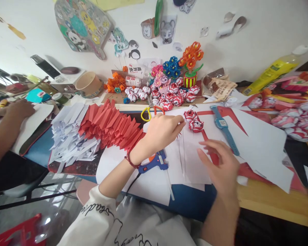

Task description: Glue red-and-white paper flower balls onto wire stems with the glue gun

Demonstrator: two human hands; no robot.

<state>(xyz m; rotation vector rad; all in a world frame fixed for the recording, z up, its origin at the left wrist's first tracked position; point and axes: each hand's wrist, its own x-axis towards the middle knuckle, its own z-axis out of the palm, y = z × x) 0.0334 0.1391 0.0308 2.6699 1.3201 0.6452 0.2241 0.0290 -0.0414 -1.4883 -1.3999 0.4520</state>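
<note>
My left hand (165,130) is over the white paper (154,191), its fingers bent together; whatever they hold, if anything, is hidden. Just past its fingertips lie two red-and-white paper flowers (195,125). To the right, my right hand (222,164) hangs slightly blurred above the paper, its thumb and fingers apart and nothing in them. Between the hands a pair of metal tweezers (181,157) rests on the paper. A blue glue gun (154,164) with a translucent glue stick lies below my left wrist. Scissors (145,114) with a yellow handle sit partly behind that hand.
Stacks of folded red paper strips (110,124) and white strips (72,133) lie on the left. Finished flowers (171,94) crowd the back. A blue watch (224,128) and a yellow bottle (274,73) are to the right. Another person's hand (20,111) works at far left.
</note>
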